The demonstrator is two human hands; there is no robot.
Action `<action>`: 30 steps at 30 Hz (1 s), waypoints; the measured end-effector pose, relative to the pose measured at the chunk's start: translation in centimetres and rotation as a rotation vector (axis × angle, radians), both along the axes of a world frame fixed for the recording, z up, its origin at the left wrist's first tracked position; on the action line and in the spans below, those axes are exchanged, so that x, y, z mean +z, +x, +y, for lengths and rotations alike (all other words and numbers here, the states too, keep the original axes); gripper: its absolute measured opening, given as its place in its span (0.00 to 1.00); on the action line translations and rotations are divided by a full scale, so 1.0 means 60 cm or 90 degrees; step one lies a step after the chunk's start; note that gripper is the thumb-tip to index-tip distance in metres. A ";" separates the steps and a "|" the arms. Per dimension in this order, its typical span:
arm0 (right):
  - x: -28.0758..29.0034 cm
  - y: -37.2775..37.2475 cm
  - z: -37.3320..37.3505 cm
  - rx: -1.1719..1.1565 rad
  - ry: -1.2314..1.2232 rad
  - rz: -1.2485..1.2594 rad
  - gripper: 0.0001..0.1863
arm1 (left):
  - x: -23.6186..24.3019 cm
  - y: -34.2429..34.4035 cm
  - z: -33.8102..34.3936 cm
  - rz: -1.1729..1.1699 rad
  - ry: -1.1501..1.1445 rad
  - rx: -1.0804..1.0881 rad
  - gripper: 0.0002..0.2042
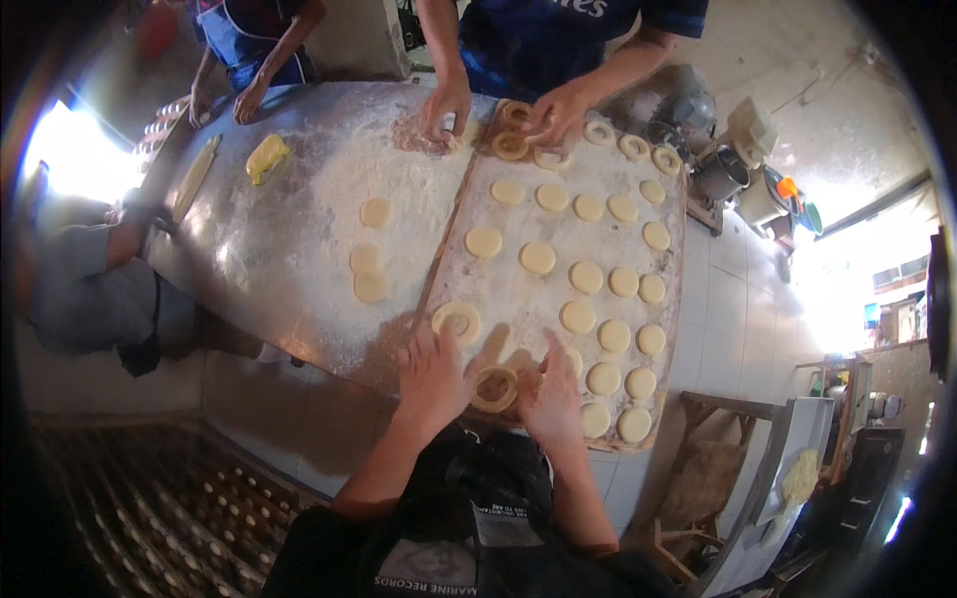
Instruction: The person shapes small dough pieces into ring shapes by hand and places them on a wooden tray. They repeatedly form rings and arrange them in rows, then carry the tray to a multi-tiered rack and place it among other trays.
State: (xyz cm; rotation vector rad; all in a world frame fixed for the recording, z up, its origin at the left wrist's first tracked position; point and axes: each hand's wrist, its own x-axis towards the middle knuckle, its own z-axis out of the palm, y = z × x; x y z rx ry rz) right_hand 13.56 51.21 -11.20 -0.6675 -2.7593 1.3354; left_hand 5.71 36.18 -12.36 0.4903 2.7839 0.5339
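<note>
My left hand (432, 379) is at the board's near left corner, palm down, its fingers stretched out at the edge of a pale dough ring (473, 311). Another dough ring (493, 404) lies between my two hands. My right hand (550, 404) hovers low with its fingers apart; nothing shows in it. Just beyond its fingers sits a dough disc (575, 361), partly covered by the hand. Round dough discs (537, 258) lie in loose rows across the floured board (508, 289). Whether my fingertips touch the rings is hard to see.
Across the table, a co-worker's hands (558, 115) handle dough rings at the board's far end. Flat discs (376, 212) and a yellow lump (267, 159) lie on the floured metal table (299, 229). Two more people stand along its left side. A wooden chair (698, 468) stands at right.
</note>
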 end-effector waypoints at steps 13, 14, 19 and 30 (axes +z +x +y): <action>-0.033 0.011 -0.035 0.051 0.143 0.007 0.36 | -0.010 0.024 0.007 -0.074 0.001 -0.102 0.39; -0.031 0.010 -0.034 0.048 0.134 0.018 0.36 | -0.008 0.020 0.008 -0.080 -0.001 -0.099 0.39; -0.020 0.076 0.011 -0.063 0.216 -0.030 0.23 | -0.010 0.008 0.022 -0.025 0.054 -0.163 0.32; 0.026 0.094 0.027 -0.002 -0.038 -0.174 0.11 | -0.126 -0.011 0.183 0.057 0.343 -0.471 0.12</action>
